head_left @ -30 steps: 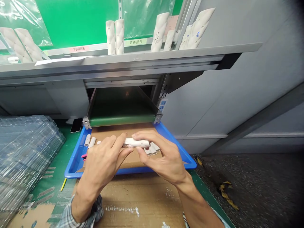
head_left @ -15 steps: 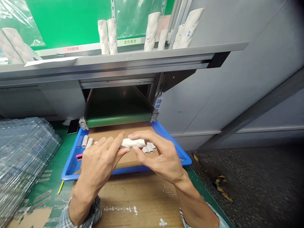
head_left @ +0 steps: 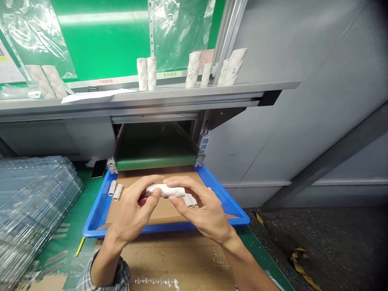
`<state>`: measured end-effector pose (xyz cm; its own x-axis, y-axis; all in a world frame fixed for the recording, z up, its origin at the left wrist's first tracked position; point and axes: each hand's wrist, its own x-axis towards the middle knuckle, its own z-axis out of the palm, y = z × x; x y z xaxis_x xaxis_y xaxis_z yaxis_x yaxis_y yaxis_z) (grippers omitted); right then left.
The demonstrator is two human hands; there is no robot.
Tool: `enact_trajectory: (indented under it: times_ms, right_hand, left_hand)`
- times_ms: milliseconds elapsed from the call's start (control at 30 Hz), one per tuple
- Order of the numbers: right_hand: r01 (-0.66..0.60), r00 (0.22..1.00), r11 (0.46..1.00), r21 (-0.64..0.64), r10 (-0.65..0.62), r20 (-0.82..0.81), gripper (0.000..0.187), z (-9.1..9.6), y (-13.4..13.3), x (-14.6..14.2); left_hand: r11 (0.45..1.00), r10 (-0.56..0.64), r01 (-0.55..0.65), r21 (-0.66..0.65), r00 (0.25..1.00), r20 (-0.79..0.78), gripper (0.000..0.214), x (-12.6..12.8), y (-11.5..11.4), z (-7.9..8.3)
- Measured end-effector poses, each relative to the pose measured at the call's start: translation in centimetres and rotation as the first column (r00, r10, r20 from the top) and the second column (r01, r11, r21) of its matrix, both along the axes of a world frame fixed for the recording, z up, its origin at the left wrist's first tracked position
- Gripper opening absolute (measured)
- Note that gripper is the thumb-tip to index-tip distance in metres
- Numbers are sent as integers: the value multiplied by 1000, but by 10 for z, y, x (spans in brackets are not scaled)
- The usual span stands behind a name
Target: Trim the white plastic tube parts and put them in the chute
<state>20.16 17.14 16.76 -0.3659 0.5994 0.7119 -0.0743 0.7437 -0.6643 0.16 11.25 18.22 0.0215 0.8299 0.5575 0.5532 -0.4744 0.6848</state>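
A short white tube with small marks on its surface lies level between my two hands, above the blue tray. My left hand pinches its left end between thumb and fingers. Toward the right end, my right hand has fingertips along the top and the thumb beneath. Through the gap of my left hand shows a red-handled tool with dark metal parts, mostly hidden. Several more white tubes lie in the tray, such as one tube at the left and another tube behind my right hand.
The blue tray, lined with cardboard, sits below a green conveyor belt. Clear plastic trays are stacked at left, near a phone. White tubes stand on the metal shelf. A yellow stick lies on the bench.
The view has tilted up, so the scene sits lower. My left hand has turned and opened a gap showing the red-handled tool. Both hands still hold the tube.
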Motion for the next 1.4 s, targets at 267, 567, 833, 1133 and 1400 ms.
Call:
enact_trajectory:
  times_ms: [267, 567, 833, 1133, 1400]
  right_hand:
    - [170, 962, 971, 170, -200, 184, 25, -4, 10, 0]
    - [121, 964, 917, 379, -200, 175, 33, -10, 14, 1]
    - [-7, 977, 944, 329, -64, 205, 52, -7, 15, 4]
    - [-193, 946, 948, 252, 111, 306, 51, 0, 15, 3]
    - [-212, 949, 937, 278, 130, 286, 50, -2, 16, 6]
  left_hand:
    - [999, -19, 17, 42, 999, 35, 22, 0, 3, -9]
    - [986, 126, -87, 144, 950, -286, 27, -5, -8, -4]
    - [962, 191, -74, 262, 868, -458, 50, -7, -11, 3]
    - [953, 247, -107, 284, 816, -522, 59, 0, -16, 3]
    - [959, 245, -117, 259, 800, -548, 57, 0, -20, 4]
